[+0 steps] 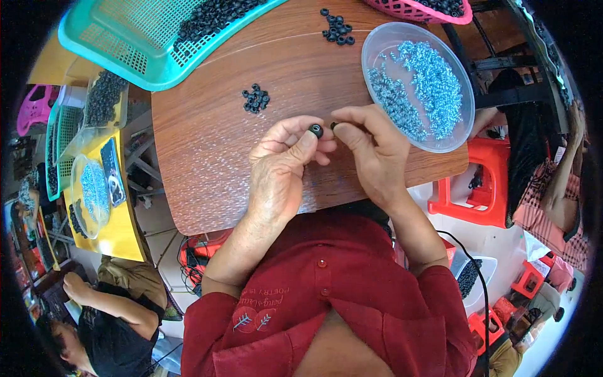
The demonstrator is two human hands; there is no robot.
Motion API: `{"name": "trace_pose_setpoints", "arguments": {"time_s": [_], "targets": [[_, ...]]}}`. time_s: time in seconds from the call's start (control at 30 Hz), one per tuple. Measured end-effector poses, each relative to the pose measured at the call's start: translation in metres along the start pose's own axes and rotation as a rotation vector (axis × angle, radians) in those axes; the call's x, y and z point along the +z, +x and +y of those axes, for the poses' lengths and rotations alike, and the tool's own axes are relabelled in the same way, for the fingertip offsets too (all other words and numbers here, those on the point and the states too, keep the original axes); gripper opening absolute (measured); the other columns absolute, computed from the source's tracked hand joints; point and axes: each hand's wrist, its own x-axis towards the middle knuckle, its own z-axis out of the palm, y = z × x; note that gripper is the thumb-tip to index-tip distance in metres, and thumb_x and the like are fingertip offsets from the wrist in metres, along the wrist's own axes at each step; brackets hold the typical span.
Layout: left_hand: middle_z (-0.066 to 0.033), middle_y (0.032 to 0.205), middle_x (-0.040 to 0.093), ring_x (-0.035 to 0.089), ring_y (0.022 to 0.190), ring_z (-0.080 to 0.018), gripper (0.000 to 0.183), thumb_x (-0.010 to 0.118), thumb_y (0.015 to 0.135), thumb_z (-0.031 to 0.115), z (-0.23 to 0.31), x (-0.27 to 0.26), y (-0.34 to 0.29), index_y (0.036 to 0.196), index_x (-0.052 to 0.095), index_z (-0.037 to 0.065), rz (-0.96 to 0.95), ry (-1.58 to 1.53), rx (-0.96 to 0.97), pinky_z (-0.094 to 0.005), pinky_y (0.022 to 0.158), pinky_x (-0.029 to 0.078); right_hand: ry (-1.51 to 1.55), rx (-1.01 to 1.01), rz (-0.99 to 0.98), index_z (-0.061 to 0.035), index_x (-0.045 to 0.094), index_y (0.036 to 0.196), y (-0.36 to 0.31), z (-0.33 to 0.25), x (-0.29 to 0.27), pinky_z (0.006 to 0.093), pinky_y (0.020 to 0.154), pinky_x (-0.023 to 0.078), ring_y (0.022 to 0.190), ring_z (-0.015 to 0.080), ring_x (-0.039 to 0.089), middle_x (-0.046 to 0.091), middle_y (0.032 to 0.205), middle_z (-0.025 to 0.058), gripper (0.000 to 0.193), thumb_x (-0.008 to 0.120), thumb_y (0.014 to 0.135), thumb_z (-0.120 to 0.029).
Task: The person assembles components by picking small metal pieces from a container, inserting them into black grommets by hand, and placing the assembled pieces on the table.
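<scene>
My left hand [279, 160] pinches a small round black part [316, 130] with a hole in its face between thumb and fingers, above the table. Close beside it, my right hand [378, 147] is closed thumb to forefinger on a small dark piece [333, 125], mostly hidden by the fingertips. A little pile of similar black parts [255, 98] lies on the table beyond my left hand. Beyond my right hand stands a round clear plastic tray [365, 60] holding many tiny shiny bluish-silver pieces [440, 88].
A teal mesh basket [147, 56] of black parts stands far left on the wooden table [207, 151]. More loose black parts [337, 30] lie at the back, near a pink basket [414, 11]. A red stool [496, 182] is at right; a co-worker [113, 320] sits lower left.
</scene>
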Motion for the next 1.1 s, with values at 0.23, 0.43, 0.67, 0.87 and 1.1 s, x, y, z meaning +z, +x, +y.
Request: {"name": "trace_pose_setpoints", "arguments": {"time_s": [0.23,0.43,0.67,0.87,1.1], "targets": [[-0.01,0.09,0.065,0.06,0.073,-0.0136,0.019,0.062,0.085,0.002,-0.004,-0.005,0.0,0.103,0.061,-0.003,0.031,0.055,0.025,-0.0243,0.065,0.049,0.418,0.336,-0.051,0.0017,0.063,0.09,0.008,-0.011,-0.005,0.0231,0.067,0.047,0.074,0.0103,0.059,0.062,0.081,0.0047,0.006,0.06,0.085,-0.002],[-0.0075,0.087,0.065,0.059,0.071,-0.0121,0.021,0.065,0.083,0.002,-0.002,-0.001,-0.002,0.103,0.061,-0.002,0.049,0.126,0.063,-0.0234,0.062,0.048,0.452,0.341,-0.089,0.0022,0.065,0.089,0.011,-0.012,-0.001,0.0229,0.067,0.047,0.075,0.009,0.058,0.064,0.082,0.0047,0.007,0.061,0.085,-0.002],[-0.0063,0.085,0.065,0.058,0.069,-0.0107,0.021,0.066,0.083,0.004,-0.003,-0.004,0.0,0.102,0.062,-0.002,0.068,0.169,0.099,-0.0217,0.061,0.047,0.562,0.401,-0.09,0.0016,0.066,0.088,0.008,-0.007,0.006,0.0229,0.068,0.047,0.076,0.0077,0.057,0.064,0.082,0.0032,0.008,0.062,0.086,-0.004],[-0.0067,0.084,0.065,0.058,0.069,-0.0102,0.02,0.066,0.083,0.004,-0.003,-0.004,0.001,0.102,0.062,-0.001,0.064,0.19,0.082,-0.0211,0.061,0.046,0.723,0.536,-0.056,0.0006,0.065,0.087,0.006,-0.001,0.009,0.0222,0.068,0.046,0.074,0.0078,0.056,0.062,0.079,0.0014,0.009,0.061,0.088,-0.007],[-0.0062,0.084,0.065,0.059,0.07,-0.0106,0.018,0.066,0.082,0.004,-0.005,-0.004,0.001,0.099,0.063,-0.001,0.065,0.177,0.077,-0.0212,0.061,0.046,0.576,0.407,0.033,0.0002,0.064,0.09,0.005,0.002,0.012,0.0217,0.071,0.044,0.076,0.0081,0.055,0.063,0.083,0.0028,0.012,0.062,0.089,-0.011]]}}
